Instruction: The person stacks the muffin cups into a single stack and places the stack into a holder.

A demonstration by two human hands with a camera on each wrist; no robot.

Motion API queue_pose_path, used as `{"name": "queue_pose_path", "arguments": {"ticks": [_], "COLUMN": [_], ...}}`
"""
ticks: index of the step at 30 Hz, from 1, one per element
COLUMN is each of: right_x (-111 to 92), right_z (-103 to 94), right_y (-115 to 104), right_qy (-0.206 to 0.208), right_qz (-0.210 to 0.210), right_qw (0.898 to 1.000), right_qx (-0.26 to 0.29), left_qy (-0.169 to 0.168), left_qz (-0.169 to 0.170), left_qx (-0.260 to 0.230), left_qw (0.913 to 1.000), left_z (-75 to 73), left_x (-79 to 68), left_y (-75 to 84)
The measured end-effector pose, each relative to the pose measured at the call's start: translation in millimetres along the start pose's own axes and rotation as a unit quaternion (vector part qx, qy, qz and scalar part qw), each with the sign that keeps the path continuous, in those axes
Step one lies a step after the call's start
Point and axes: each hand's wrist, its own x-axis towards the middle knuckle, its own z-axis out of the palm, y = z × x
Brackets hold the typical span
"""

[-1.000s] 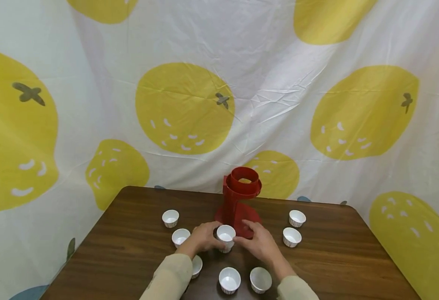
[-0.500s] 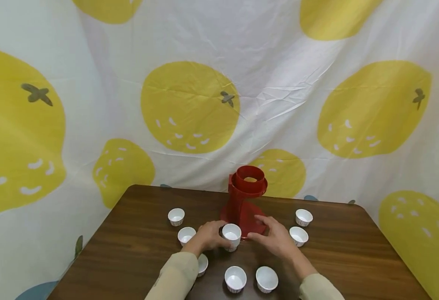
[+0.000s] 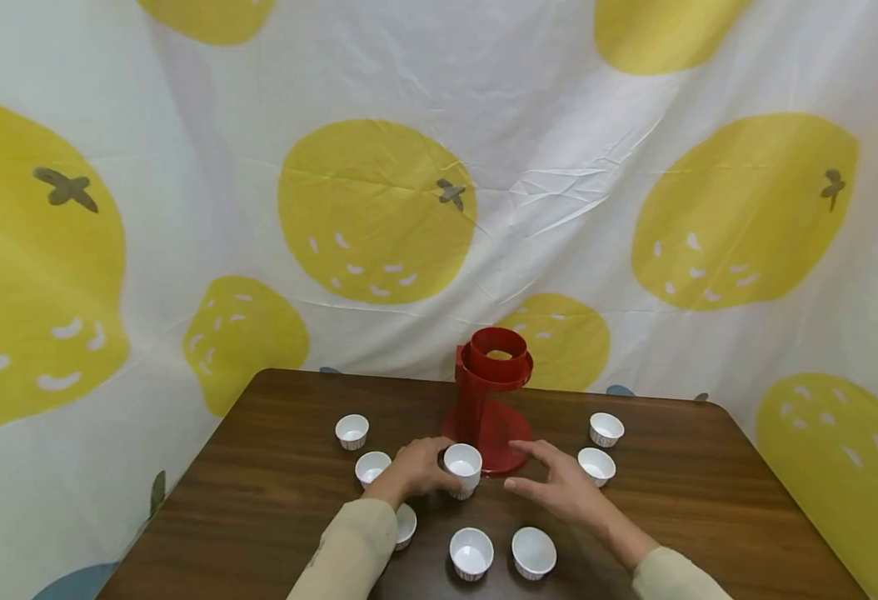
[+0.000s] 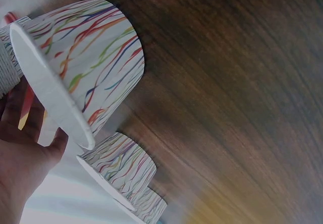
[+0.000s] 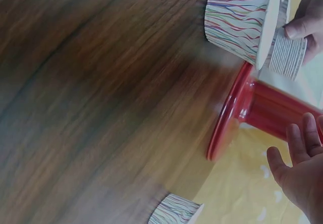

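My left hand (image 3: 418, 468) grips a stack of nested white paper cups (image 3: 463, 467) near the middle of the table, in front of the red stand (image 3: 493, 433). In the right wrist view the thumb presses the tightly layered rims of that stack (image 5: 287, 56). To the right, apart from the stack, my right hand (image 3: 559, 483) holds nothing, its thumb and fingers spread. Behind its wrist stands a single paper cup (image 3: 596, 467). Close by the left hand is another paper cup (image 4: 96, 57), white with wavy coloured lines, seen large in the left wrist view.
Single paper cups stand around on the brown wooden table (image 3: 259, 500): one at the back left (image 3: 352, 432), one at the back right (image 3: 606, 429), and others nearer, such as a front cup (image 3: 471, 553). The stand carries a red ring on top. A lemon-print cloth (image 3: 544, 208) hangs behind.
My right hand has drawn away to the right from the stack of paper cups, where its fingers were close against it. The left hand keeps its grip; the view has shifted slightly.
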Motion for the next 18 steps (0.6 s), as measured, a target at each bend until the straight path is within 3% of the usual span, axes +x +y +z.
{"name": "queue_pose_path", "arguments": {"ticks": [8, 14, 18], "right_x": [-8, -23, -34], "right_z": [-6.1, -8.4, -9.3], "right_y": [4, 10, 17], "right_qy": [0.006, -0.006, -0.008], "right_qz": [-0.055, -0.044, -0.059], "right_qw": [0.998, 0.999, 0.998], "right_qx": [0.012, 0.002, -0.004], "left_qy": [0.002, -0.001, -0.003], "left_qz": [0.012, 0.012, 0.008], "left_qx": [0.003, 0.005, -0.001], "left_qw": [0.9999, 0.9999, 1.0], "left_z": [-1.1, -1.9, -2.4], "left_x": [-1.7, -2.6, -2.9], "left_y": [1.2, 1.7, 1.6]}}
